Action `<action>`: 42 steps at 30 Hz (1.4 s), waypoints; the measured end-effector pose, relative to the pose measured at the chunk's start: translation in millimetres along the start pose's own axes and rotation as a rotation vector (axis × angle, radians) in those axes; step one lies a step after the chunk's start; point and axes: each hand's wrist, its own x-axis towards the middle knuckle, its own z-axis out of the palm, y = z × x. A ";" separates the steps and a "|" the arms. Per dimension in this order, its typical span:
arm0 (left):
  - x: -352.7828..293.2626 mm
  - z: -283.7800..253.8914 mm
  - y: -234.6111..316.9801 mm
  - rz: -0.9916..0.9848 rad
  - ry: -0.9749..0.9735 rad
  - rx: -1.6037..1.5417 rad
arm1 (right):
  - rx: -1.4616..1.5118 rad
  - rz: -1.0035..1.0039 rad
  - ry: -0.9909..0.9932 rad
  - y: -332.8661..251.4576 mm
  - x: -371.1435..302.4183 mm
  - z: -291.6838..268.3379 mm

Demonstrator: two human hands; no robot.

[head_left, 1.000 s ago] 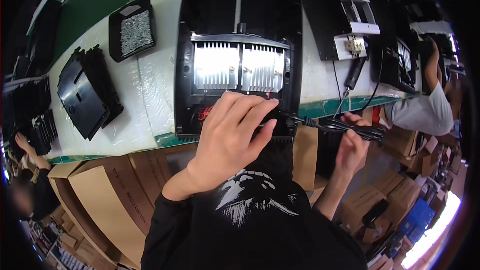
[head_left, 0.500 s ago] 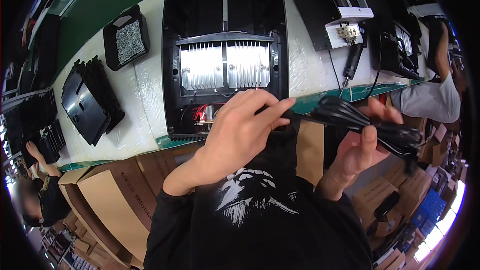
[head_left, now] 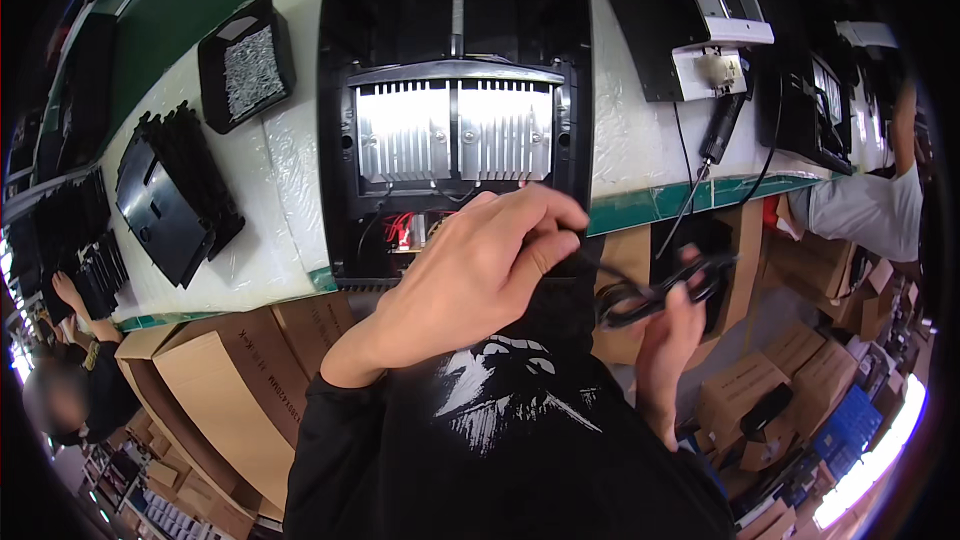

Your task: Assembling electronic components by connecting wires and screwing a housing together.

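My left hand is closed in a pinch at the near edge of a black casing. A black cable leads toward its fingertips, but the gripped end is hidden. My right hand is lower and further right, its fingers around a looped bundle of black cable, which is smeared by motion. Inside the casing are two finned silver heat sinks. Red wires show in the casing's near compartment, partly covered by my left hand.
On the white-covered bench are a black tray of screws, stacked black plastic panels, a black-and-white unit and a black power screwdriver. Cardboard boxes stand below the bench edge. Other people work at both far sides.
My right hand has swung left and slightly down with the cable bundle, closer to my left hand. The left hand keeps its pinch at nearly the same place.
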 end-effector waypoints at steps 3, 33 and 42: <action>3.8 0.6 1.5 0.049 -0.003 0.067 | -0.171 0.490 -0.402 25.4 -22.8 -47.9; 1.2 10.3 -9.5 0.163 0.116 0.323 | -0.430 0.053 -0.651 -12.8 52.3 49.3; 7.0 15.0 -11.0 0.177 0.095 0.340 | -0.305 0.313 -0.657 4.5 66.5 33.3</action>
